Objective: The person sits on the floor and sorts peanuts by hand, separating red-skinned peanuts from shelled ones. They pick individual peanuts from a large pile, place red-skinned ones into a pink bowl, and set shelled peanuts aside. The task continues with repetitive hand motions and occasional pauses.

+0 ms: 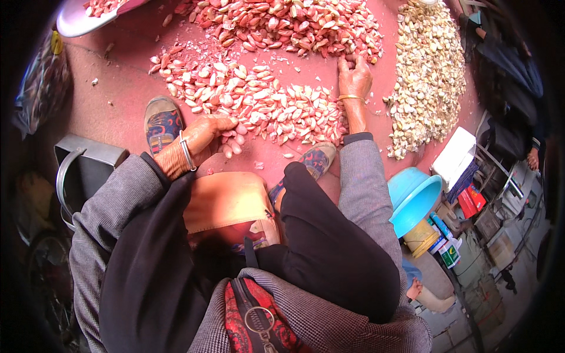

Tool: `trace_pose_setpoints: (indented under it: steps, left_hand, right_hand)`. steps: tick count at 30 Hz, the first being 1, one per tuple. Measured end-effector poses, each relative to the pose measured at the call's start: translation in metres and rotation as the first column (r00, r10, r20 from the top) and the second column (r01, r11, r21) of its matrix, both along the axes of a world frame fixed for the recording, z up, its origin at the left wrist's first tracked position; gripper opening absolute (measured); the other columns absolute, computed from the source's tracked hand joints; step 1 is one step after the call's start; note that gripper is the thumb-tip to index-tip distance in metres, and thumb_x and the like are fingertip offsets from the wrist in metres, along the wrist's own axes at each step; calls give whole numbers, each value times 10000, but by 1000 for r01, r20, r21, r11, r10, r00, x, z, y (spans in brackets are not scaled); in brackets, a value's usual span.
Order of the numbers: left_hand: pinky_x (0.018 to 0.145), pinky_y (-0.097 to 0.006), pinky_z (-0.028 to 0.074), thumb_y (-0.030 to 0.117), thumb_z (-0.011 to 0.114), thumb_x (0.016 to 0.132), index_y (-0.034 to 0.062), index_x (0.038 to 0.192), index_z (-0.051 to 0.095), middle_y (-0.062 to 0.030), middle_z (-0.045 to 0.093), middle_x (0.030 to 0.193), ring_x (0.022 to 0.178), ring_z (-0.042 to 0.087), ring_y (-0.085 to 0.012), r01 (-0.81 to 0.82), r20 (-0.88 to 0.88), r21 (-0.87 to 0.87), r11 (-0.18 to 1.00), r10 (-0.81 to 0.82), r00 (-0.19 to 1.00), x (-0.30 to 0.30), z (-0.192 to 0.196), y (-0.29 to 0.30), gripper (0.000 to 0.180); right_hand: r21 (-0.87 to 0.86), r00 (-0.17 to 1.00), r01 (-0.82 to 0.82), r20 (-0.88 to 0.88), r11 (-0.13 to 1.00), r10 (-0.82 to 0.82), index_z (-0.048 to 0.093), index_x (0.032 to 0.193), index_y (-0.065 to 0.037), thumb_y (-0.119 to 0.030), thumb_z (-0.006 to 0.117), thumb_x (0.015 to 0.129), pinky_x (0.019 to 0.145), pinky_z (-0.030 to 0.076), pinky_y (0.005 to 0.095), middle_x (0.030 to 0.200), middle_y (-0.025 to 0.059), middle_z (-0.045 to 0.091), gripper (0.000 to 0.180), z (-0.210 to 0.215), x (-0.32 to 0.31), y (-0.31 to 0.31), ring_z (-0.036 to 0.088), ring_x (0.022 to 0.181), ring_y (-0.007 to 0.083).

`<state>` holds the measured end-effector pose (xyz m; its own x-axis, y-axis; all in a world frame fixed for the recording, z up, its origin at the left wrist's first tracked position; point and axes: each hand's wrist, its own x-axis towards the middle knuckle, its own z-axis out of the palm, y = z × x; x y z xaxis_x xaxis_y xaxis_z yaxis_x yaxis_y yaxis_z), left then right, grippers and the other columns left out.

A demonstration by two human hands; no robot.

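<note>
My left hand (203, 138), with a bangle at the wrist, is curled above the near left edge of a scattered pile of pinkish-white pieces (253, 97) that look like garlic cloves. Its thumb lies over the bent fingers, and whatever is inside them is hidden. Farther off, my right hand (355, 77) reaches to the near edge of a larger, redder heap of the same pieces (294, 23). Its fingers are drawn together at the tips; too little shows there to tell what they pinch.
A long heap of small yellowish pieces (426, 76) lies at the right. Nearer stand a light-blue basin (415, 203) and a yellow bucket (421, 238). A grey metal scoop-like container (91, 153) is at the left. A pale basin (88, 20) sits far left. My shoes (162, 123) flank the near pile.
</note>
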<state>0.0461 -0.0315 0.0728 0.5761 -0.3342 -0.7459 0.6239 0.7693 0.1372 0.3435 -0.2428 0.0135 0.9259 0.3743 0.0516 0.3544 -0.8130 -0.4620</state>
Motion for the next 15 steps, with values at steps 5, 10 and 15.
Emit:
trace_pose_setpoints:
  steps: [5,10,15]
  left_hand:
    - [583,-276,557,196,431,1038,-39,1014,616,-103,664,839,664,657,-179,9,-12,-8,1000,-9,1000,2,2,0,300]
    - [585,-278,558,196,430,1039,-41,1017,614,-106,663,844,664,656,-182,6,5,11,1000,-6,1000,2,2,-1,301]
    - [589,-285,559,200,430,1039,-40,1020,616,-106,666,847,683,658,-186,12,1,3,1000,-12,1000,3,-1,-2,304]
  right_hand:
    - [30,997,16,-74,999,-14,677,880,-41,-234,703,835,656,507,403,698,101,681,200,1,-1,-7,668,675,285]
    - [75,996,4,-88,997,3,693,886,-35,-226,704,840,616,505,372,669,90,672,197,0,-11,-18,662,633,231]
    - [182,943,103,-330,978,-38,693,910,-36,-150,697,860,563,482,270,640,13,646,124,27,-38,-12,613,612,86]
